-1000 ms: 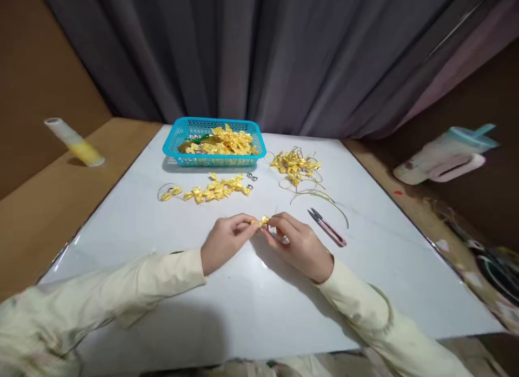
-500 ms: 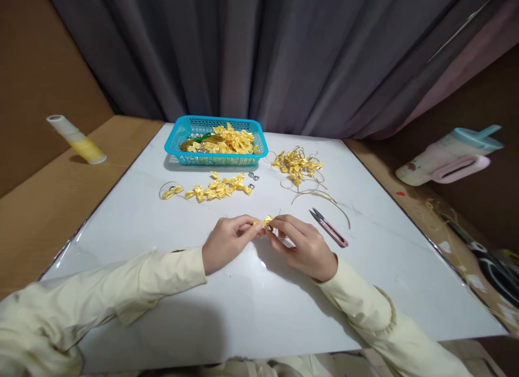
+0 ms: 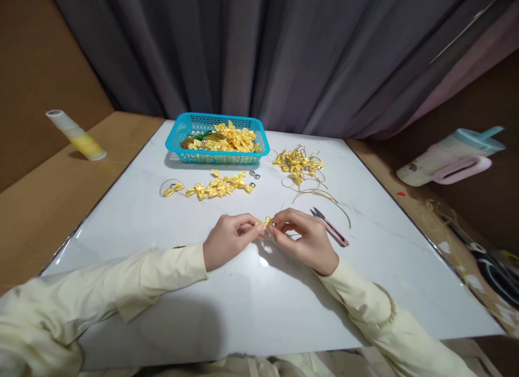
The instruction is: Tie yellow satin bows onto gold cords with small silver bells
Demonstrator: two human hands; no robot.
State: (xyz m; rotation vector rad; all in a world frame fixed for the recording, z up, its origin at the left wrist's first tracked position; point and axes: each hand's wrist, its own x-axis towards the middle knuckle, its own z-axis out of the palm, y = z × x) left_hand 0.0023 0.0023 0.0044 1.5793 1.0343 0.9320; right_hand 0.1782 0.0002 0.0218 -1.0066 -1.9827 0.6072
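My left hand (image 3: 232, 239) pinches one end of a small yellow ribbon bow (image 3: 267, 222) over the middle of the white table. From the other side, my right hand (image 3: 305, 237) is closed with its fingertips at a small shiny bell-like piece and thin cord beside the bow; the fingers partly hide them. Beyond the hands lie a row of yellow bows (image 3: 221, 186), a few silver beads (image 3: 254, 174) and a single bow on a looped cord (image 3: 173, 189). Pink-handled thread snips (image 3: 333, 229) rest just right of my right hand.
A blue basket (image 3: 218, 159) of bows and cords stands at the back. Right of it is a tangled pile of bows on gold cords (image 3: 300, 163). A spool of yellow thread (image 3: 87, 145) stands left, a lidded tumbler (image 3: 438, 158) right. A dark curtain (image 3: 279, 58) hangs behind.
The bow has turned a little between my fingers. My right hand's fingers have shifted slightly up and opened wider from the palm; my left hand has barely moved.
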